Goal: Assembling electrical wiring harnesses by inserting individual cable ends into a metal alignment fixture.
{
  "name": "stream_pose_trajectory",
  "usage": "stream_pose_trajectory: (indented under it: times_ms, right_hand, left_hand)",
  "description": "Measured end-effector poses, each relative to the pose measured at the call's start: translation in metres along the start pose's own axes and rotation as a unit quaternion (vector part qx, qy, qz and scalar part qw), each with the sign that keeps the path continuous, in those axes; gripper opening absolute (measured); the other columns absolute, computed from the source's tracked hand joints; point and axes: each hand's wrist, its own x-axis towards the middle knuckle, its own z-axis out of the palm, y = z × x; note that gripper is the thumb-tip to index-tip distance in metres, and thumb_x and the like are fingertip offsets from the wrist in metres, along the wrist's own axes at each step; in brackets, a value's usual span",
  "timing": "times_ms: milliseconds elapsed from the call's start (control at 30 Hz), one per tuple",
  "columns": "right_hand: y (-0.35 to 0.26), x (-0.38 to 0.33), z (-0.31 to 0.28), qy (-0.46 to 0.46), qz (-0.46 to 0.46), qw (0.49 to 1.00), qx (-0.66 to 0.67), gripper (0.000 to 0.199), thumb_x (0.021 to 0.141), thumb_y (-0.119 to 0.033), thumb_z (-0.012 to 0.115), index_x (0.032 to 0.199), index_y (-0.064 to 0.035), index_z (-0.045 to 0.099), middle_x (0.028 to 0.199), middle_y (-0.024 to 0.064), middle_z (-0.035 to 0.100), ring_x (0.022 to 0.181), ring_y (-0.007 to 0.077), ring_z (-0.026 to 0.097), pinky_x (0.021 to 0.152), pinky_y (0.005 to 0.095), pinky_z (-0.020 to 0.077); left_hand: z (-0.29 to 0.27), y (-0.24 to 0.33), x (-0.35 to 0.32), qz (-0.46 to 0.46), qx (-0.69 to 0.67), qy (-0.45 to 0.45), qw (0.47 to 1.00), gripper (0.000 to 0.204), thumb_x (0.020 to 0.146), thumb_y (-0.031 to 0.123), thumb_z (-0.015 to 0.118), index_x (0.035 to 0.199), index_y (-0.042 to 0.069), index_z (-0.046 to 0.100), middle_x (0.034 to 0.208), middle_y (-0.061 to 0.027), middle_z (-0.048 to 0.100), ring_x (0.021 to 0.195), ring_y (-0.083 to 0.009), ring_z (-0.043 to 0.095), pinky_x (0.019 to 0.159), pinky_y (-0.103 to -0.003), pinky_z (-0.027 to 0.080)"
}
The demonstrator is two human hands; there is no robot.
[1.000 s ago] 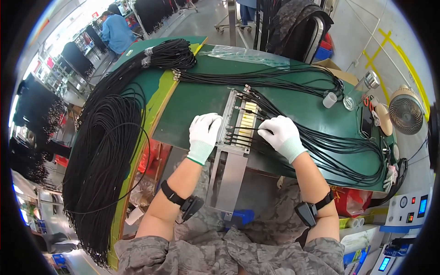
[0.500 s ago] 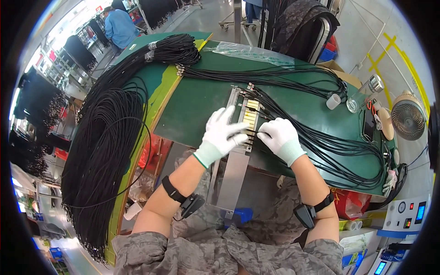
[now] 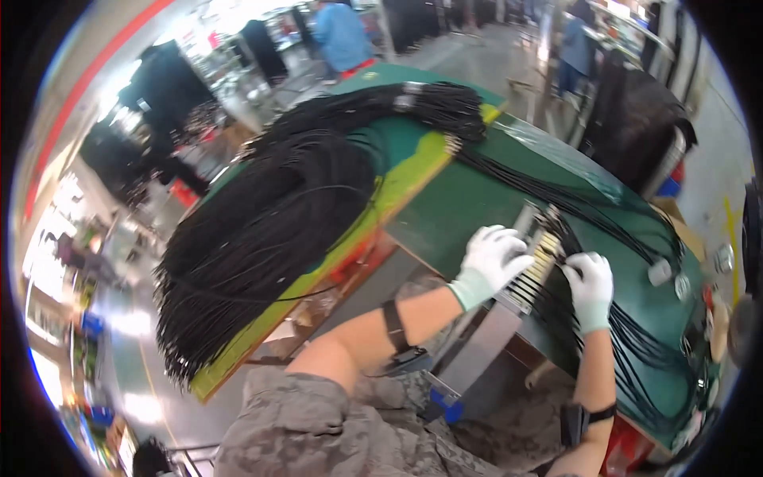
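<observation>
A metal fixture (image 3: 531,274) with a row of slotted, yellowish clips is lying on the green work mat (image 3: 469,203), near the table's front edge, with a grey metal rail running down from it toward the person. The left hand (image 3: 491,261), in a white glove, is resting on the fixture's left side with fingers curled loosely over the clips; whether it is pinching anything cannot be told. The right hand (image 3: 589,286), also gloved, is pressing on the fixture's right side, fingers bent down onto thin black cables (image 3: 628,238) that are running from the clips across the mat to the right. A large bundle of black cables (image 3: 270,230) is draping over the table's left end. A person in a blue top (image 3: 343,33) is standing far behind the table.
</observation>
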Motion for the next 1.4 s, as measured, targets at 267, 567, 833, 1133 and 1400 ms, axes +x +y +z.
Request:
stream_pose_trajectory:
  times_ms: [267, 567, 833, 1133, 1400]
  right_hand:
    - [-0.06, 0.003, 0.007, -0.011, -0.022, 0.988, 0.154, 0.012, 0.072, -0.007, 0.069, 0.083, -0.003, 0.064, 0.084, 0.0114, 0.062, 0.082, 0.0316, 0.057, 0.075, 0.038, 0.0449]
    - [-0.008, -0.019, 0.0, -0.072, 0.045, 0.979, 0.183, 0.01, 0.077, -0.002, 0.063, 0.086, 0.0018, 0.061, 0.081, 0.0124, 0.061, 0.079, 0.0265, 0.058, 0.075, 0.0352, 0.0459]
    - [-0.008, -0.009, 0.0, -0.169, -0.008, 0.983, 0.066, 0.013, 0.083, 0.0, 0.059, 0.095, 0.0031, 0.062, 0.088, 0.0118, 0.063, 0.087, 0.0224, 0.059, 0.083, 0.0324, 0.0458]
    - [-0.009, -0.006, -0.011, -0.102, 0.088, 0.971, 0.195, 0.017, 0.088, -0.001, 0.056, 0.103, 0.0034, 0.063, 0.099, 0.0131, 0.064, 0.095, 0.0231, 0.06, 0.087, 0.0321, 0.0456]
    - [0.017, -0.03, -0.03, -0.09, 0.046, 0.982, 0.159, 0.018, 0.087, -0.001, 0.057, 0.102, 0.0039, 0.064, 0.102, 0.0139, 0.066, 0.096, 0.024, 0.062, 0.088, 0.0323, 0.0465]
  left_hand:
    - [-0.014, -0.007, 0.003, 0.09, -0.091, 0.001, 0.992, 0.014, 0.082, 0.021, 0.069, 0.079, 0.008, 0.063, 0.112, -0.0103, 0.062, 0.112, -0.0337, 0.052, 0.097, -0.044, 0.04]
    - [-0.007, -0.007, 0.006, 0.043, -0.096, 0.03, 0.994, 0.018, 0.074, 0.024, 0.071, 0.073, 0.008, 0.063, 0.107, -0.0083, 0.062, 0.114, -0.033, 0.049, 0.099, -0.045, 0.037]
    - [0.005, -0.017, 0.0, 0.031, -0.027, 0.042, 0.998, 0.017, 0.068, 0.023, 0.069, 0.076, 0.009, 0.063, 0.107, -0.0093, 0.06, 0.11, -0.0341, 0.049, 0.101, -0.048, 0.035]
    - [0.024, -0.029, -0.003, -0.052, 0.07, -0.008, 0.996, 0.038, 0.075, 0.015, 0.064, 0.112, 0.014, 0.061, 0.119, -0.0082, 0.058, 0.118, -0.0272, 0.048, 0.113, -0.045, 0.025]
    - [0.007, 0.009, 0.008, -0.035, 0.056, -0.09, 0.994, 0.028, 0.075, 0.01, 0.059, 0.103, 0.012, 0.061, 0.096, -0.007, 0.062, 0.097, -0.0271, 0.056, 0.093, -0.043, 0.04]
